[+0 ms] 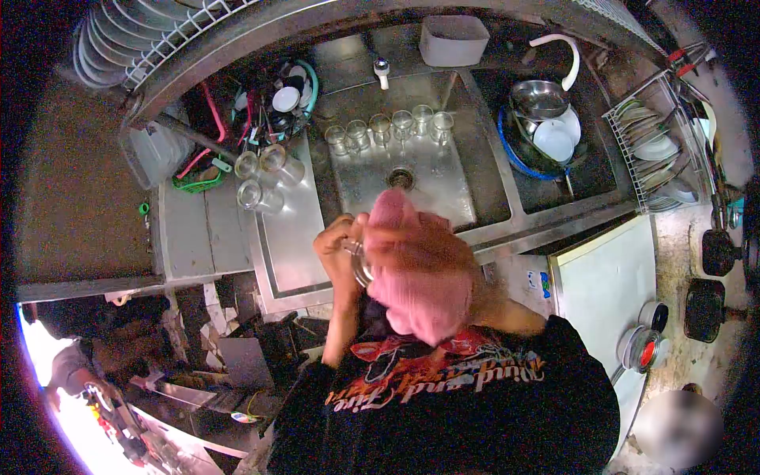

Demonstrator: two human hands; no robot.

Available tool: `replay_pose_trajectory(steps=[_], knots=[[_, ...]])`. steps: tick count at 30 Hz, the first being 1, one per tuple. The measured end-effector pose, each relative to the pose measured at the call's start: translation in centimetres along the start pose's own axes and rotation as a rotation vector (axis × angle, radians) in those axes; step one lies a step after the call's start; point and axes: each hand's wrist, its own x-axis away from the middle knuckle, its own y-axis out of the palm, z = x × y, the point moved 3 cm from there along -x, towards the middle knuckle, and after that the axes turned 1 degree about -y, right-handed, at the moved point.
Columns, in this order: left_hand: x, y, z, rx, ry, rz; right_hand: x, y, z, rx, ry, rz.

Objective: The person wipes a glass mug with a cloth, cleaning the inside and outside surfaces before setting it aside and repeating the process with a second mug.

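Note:
My left hand (339, 244) is closed on a clear glass (362, 265) in front of my chest. Over the glass's right side lies a pink cloth (427, 297), bunched up and partly blurred, with my right hand (419, 252) wrapped round it. The cloth hides part of the glass and some of my fingers. Beyond my hands, a row of several glass mugs (380, 129) stands in the steel sink (439, 182), behind the drain (400, 179).
Three glasses (273, 158) stand on the left drainboard (297, 253). A second basin at right holds a metal bowl (538, 100) and white bowls (553, 141). Dish racks with plates (103, 47) are at upper left and right (653, 146). A tap (382, 73) overhangs the sink.

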Motion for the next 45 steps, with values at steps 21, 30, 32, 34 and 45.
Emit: replay_pose_trajectory(steps=[21,30,32,34,45], knots=[[-1.3,1.1,4.0,0.073,0.355,0.129,4.4,5.0,7.4,-1.367,0.633,0.572],[-1.4,2.0,4.4,0.122,0.091,0.437,7.1,5.3,10.5,-0.917,0.771,0.653],[-1.4,1.3,4.2,-0.564,0.43,0.338,7.8,5.4,10.3,-1.056,0.676,0.713],[-1.6,1.0,3.2,-0.333,0.304,0.376,9.4,4.8,11.5,-0.844,0.68,0.706],[0.3,3.0,-1.1,-0.015,-0.105,0.235,19.7,-5.4,15.5,-0.229,0.931,0.888]])
